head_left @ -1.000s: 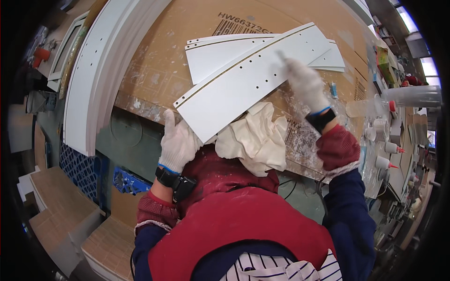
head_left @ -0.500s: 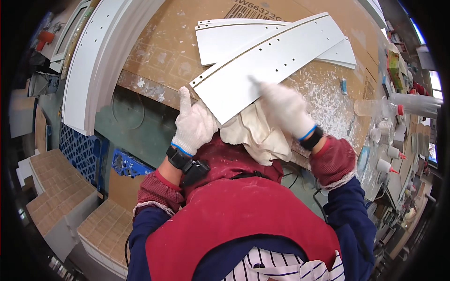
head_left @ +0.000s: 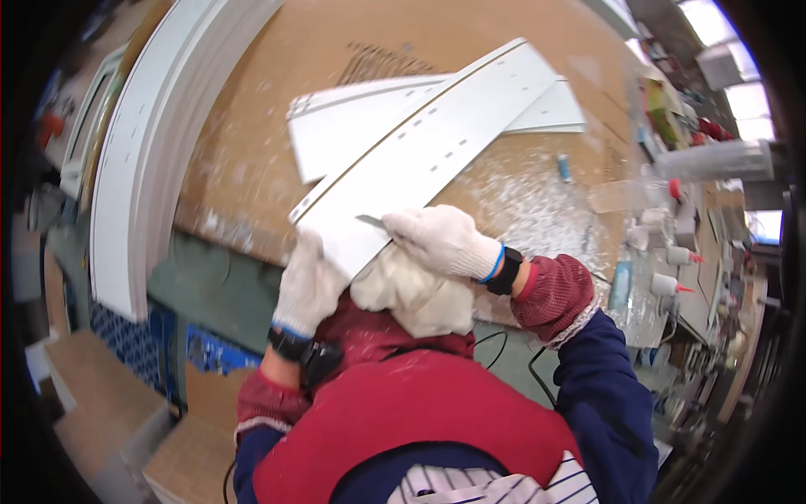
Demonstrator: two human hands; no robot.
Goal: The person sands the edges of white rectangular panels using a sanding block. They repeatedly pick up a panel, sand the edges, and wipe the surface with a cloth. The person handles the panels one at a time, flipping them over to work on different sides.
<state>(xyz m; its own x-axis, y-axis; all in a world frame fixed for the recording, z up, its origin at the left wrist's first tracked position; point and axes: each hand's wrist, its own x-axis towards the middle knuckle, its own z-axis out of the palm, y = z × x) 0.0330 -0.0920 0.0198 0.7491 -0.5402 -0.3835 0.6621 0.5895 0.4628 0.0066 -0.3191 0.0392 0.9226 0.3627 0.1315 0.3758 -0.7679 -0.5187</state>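
Note:
A white panel with drilled holes and a dark groove along one edge [head_left: 420,139] lies slantwise, its near end reaching past the table edge. My left hand [head_left: 307,281], in a white knit glove, is closed on that near-left end. My right hand [head_left: 443,239], gloved too, pinches a small thin grey blade [head_left: 370,221] over the panel's near part; whether the blade touches the surface I cannot tell. Beneath my right hand a cream cloth [head_left: 416,294] lies bunched at the table edge. More white panels [head_left: 336,113] lie crossed under the top one.
Cardboard [head_left: 243,151] covers the table, with white flakes [head_left: 529,189] scattered on its right side. A stack of long white panels [head_left: 126,185] stands at the left. Small bottles with red tips [head_left: 669,284] and a clear plastic bottle [head_left: 714,161] stand at the right. A blue crate [head_left: 130,336] is lower left.
My right hand has come closer to my left with the blade. My left thumb, raised before, is now down by the panel's end. The whole view has shifted and blurred.

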